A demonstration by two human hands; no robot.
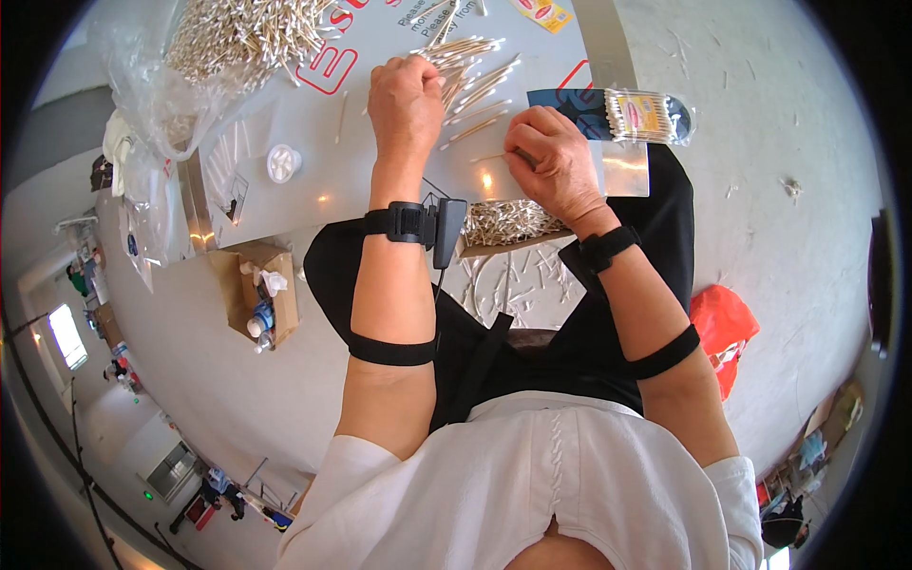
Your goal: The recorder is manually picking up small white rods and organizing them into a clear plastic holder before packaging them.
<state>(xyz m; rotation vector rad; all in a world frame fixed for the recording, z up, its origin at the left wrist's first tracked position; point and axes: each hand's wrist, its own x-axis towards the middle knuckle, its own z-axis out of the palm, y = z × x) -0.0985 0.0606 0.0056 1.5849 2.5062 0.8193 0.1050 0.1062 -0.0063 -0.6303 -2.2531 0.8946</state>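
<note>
Loose cotton swabs (pixel 483 87) lie fanned out on the grey printed tabletop (pixel 313 180). At their left edge my left hand (pixel 407 103) is closed, its fingers curled under; swabs poke out beside it, but what it grips is hidden. My right hand (pixel 553 163) is pinched near the table's front edge, with a single cotton swab (pixel 488 158) reaching left from its fingertips. Just beyond that hand lies a blue card sleeve (pixel 564 99) and a flat pack of swabs with a yellow label (pixel 638 116).
A large heap of swabs (pixel 247 38) in clear plastic sits at the far left, near a small white round container (pixel 283 163). Below the table edge a box of swabs (pixel 511 224) rests by my lap. A cardboard box (pixel 228 285) and a red bag (pixel 722 328) stand on the floor.
</note>
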